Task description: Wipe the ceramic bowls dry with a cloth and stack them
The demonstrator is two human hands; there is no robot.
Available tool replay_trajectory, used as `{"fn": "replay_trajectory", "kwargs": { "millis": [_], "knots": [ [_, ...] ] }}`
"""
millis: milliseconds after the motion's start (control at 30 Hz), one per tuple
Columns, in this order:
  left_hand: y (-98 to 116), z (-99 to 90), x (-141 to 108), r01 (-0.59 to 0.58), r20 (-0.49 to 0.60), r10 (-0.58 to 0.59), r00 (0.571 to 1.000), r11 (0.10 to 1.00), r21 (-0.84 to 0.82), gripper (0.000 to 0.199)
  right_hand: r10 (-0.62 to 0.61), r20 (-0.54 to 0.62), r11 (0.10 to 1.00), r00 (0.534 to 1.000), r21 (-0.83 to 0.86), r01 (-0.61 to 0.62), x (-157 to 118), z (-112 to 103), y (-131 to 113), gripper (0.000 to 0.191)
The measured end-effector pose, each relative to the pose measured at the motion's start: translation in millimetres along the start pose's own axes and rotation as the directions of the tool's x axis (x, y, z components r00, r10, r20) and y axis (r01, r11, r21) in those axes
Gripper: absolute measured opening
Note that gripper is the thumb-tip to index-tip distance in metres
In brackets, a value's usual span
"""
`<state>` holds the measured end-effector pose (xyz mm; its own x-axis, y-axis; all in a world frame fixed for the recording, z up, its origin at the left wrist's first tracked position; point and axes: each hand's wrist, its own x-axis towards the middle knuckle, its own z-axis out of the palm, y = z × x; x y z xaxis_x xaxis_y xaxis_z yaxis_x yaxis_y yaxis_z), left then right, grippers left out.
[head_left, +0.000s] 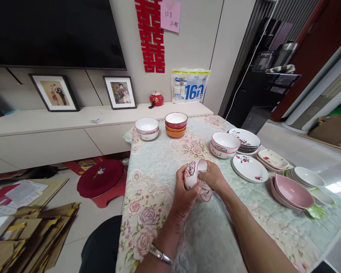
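Note:
A white bowl (191, 175) with a red rim and a painted red and black pattern is tipped on its side above the table, its mouth facing right. My left hand (182, 195) grips the outside of it, thumb near the rim. Inside the bowl, my right hand (216, 177) presses a pale greyish cloth (206, 190) against the wall; its fingertips are partly hidden. To the right of the hands, two similar bowls (224, 145) sit stacked. Farther back are another pair of white bowls (147, 129) and a stack of red and orange bowls (176, 127).
Along the right side lie dark-patterned plates (246, 137), floral plates (250, 168), rectangular dishes (272, 158), small white bowls (308, 177) and pink leaf-shaped bowls (292, 191). A floral cloth covers the table (147, 216). A red stool (100, 180) stands left, near flattened cardboard (45, 235).

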<state>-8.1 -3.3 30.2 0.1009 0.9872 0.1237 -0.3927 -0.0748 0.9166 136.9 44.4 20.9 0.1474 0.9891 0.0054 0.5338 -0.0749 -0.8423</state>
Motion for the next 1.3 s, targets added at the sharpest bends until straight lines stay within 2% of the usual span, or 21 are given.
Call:
{"fn": "replay_trajectory", "kwargs": {
  "millis": [133,233,367,567,800,1133,1300],
  "knots": [
    [-1.2,1.9,-1.0,-0.056,0.002,0.056,0.998,0.996,0.064,0.067,0.014,-0.098,0.993,0.995,-0.116,-0.025,-3.0,-2.2,-5.7,0.024],
    [-0.2,4.6,-3.3,-0.093,0.021,0.091,0.996,0.987,0.129,0.07,0.023,-0.179,0.995,0.984,-0.088,-0.039,-6.7,-3.9,-10.3,0.015],
    [2.7,6.3,-4.5,-0.065,0.01,0.065,0.998,0.995,0.077,0.075,0.041,-0.25,0.997,0.967,-0.046,-0.054,-9.6,-3.3,-13.6,0.015],
    [2.7,6.6,-3.5,-0.044,-0.039,0.045,0.998,0.999,0.016,0.069,0.087,-0.192,0.993,0.978,-0.057,-0.099,-9.0,-0.3,-13.7,0.016],
    [-8.5,1.5,-2.8,-0.024,-0.057,0.024,0.998,1.0,-0.014,0.065,0.047,-0.153,0.976,0.987,-0.201,-0.078,-7.3,-1.8,-14.5,0.017],
    [1.0,5.5,-5.8,-0.015,-0.026,0.015,1.0,1.0,-0.016,0.07,0.078,-0.172,0.99,0.982,-0.099,-0.096,-11.4,-2.3,-18.7,0.017],
    [-0.6,3.4,-5.5,0.011,-0.058,-0.014,0.998,0.999,-0.047,0.065,0.08,-0.184,0.952,0.98,-0.277,-0.13,-11.1,-2.3,-21.6,0.013]
  ]
}}
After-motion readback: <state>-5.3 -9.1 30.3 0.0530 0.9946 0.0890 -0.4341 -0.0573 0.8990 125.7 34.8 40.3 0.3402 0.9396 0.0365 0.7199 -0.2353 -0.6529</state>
